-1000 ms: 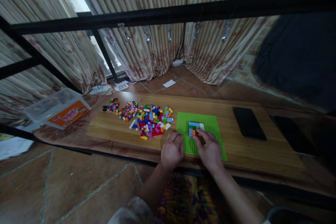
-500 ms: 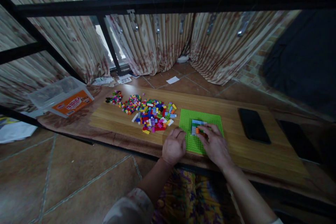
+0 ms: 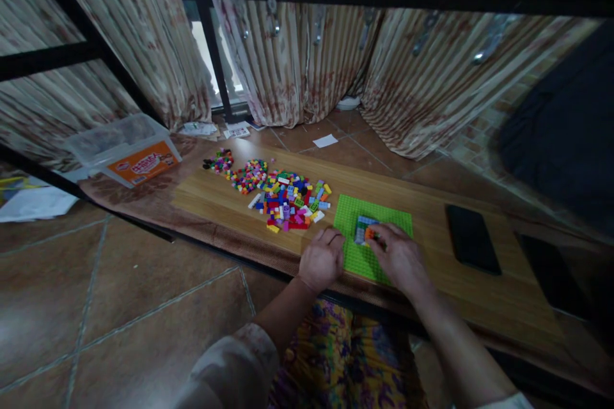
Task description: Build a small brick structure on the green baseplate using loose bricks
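Pinching an orange brick (image 3: 369, 233) at the green baseplate (image 3: 354, 261) — right hand (image 3: 401, 257); left hand (image 3: 322, 262) curled, grip unclear.

Shows lime green across the baseplate (image 3: 348, 211), blue, green and grey in the build (image 3: 359, 236), orange in the brick (image 3: 369, 233). Runs to red, blue, yellow, white, purple and pink in the pile (image 3: 290, 201). Looks light brown on the board (image 3: 211, 203), black on the slab (image 3: 472, 238), orange on the label (image 3: 144, 165). Goes striped beige with reddish blotches on the curtains (image 3: 307, 77), brown with pale lines on the floor (image 3: 158, 287).
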### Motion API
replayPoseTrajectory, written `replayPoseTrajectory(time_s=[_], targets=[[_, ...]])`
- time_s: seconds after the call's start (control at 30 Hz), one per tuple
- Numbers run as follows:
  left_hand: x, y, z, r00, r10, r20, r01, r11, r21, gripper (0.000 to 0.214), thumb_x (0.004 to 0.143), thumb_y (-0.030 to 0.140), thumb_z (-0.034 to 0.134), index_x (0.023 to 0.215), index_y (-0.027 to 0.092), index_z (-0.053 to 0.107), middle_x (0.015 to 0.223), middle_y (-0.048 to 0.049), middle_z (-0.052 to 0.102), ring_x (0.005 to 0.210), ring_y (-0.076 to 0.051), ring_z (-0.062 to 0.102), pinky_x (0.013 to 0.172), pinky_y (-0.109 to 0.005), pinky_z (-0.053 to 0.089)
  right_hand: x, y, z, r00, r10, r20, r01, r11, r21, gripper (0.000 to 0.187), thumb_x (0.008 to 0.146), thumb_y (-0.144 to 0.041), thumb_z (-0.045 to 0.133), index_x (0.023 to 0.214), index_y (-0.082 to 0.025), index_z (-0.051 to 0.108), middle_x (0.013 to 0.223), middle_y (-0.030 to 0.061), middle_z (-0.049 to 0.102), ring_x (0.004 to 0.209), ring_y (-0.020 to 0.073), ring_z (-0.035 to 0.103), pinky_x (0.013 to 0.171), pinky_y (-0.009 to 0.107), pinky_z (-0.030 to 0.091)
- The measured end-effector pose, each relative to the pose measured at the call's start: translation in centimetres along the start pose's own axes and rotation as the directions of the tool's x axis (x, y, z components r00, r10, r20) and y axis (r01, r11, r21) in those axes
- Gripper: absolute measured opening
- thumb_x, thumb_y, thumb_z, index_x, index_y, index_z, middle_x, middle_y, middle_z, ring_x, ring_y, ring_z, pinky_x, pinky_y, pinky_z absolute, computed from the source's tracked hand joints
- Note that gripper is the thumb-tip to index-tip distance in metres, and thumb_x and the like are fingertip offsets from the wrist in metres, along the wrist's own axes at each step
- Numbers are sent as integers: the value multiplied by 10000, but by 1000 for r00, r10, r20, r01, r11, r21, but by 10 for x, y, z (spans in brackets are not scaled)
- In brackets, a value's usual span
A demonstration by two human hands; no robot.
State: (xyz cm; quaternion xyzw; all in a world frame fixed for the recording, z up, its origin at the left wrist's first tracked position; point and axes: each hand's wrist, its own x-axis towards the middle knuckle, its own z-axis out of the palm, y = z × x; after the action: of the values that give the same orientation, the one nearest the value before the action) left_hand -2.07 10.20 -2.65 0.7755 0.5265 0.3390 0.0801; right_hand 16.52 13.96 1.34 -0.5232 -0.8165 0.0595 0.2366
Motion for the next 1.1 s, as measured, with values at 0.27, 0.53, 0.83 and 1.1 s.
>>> replayPoseTrajectory(time_s=[0.27,0.53,0.83,1.1], targets=[[0,0,0,1000,1,-7,-1,1000,-14,223,849,106,499,1023,182,614,1049,-79,623,994,-211,562,902,-363,521,-4,5,6,999,-44,1,44,997,-55,238,881,-276,483,1010,-213,673,1021,87,658,928,243,601,842,390,484],[0,0,1,1000,4,-7,-4,1000,-1,227,837,108,502,1021,187,608,1059,-81,619,983,-212,570,898,-372,523,3,4,1,994,-86,65,94,987,-131,178,872,-248,493,951,-209,648,964,84,632,919,244,582,826,368,475],[0,1,0,1000,-1,-19,1,1000,-4,229,822,94,514,1013,179,609,1040,-82,624,964,-214,568,879,-362,528,4,4,3,988,-131,86,143,979,-146,253,901,-260,465,1040,-177,660,1057,122,635,982,266,575,865,403,488],[0,0,2,1000,-13,-19,13,1000,-10,235,836,95,497,1016,192,611,1030,-74,624,963,-208,577,880,-359,532,1,9,4,988,-147,53,151,986,-72,277,906,-287,465,1076,-218,673,1075,95,641,997,250,585,894,420,494]])
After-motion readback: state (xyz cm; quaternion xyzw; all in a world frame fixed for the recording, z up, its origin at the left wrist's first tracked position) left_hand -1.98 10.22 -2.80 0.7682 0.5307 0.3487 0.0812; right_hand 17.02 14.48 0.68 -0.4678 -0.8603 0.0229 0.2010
